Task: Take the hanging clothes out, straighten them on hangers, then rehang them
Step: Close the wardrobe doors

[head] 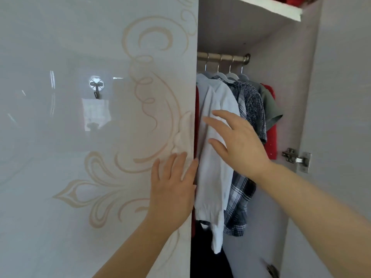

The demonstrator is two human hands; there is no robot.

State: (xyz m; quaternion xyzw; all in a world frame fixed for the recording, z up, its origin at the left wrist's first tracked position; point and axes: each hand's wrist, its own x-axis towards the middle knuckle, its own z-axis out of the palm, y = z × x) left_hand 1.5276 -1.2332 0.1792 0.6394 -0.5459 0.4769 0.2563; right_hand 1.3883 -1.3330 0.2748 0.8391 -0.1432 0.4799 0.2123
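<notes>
At the near edge of the closed door (80, 137), the left hand (172, 189) lies flat, fingers straight and pressed on the glossy panel, gripping nothing. To its right, the right hand (239, 143) is spread and released, fingers reaching across the front of the pale blue shirt (212, 177); whether they touch the cloth I cannot tell. That shirt hangs nearest the door, with a plaid shirt (239, 201), a speckled navy shirt (255, 109), a green shirt (269, 105) and a red garment (272, 141) packed beside it toward the right. Above, 4 hanger hooks (230, 67) sit on the rail (212, 56). The step in hand looks like choosing the first shirt to take out. Done well, the hand goes up to the hanger rather than tugging the cloth, parts the blue shirt from the plaid one first, then lifts the hook clear of the rail without dragging its neighbours.
</notes>
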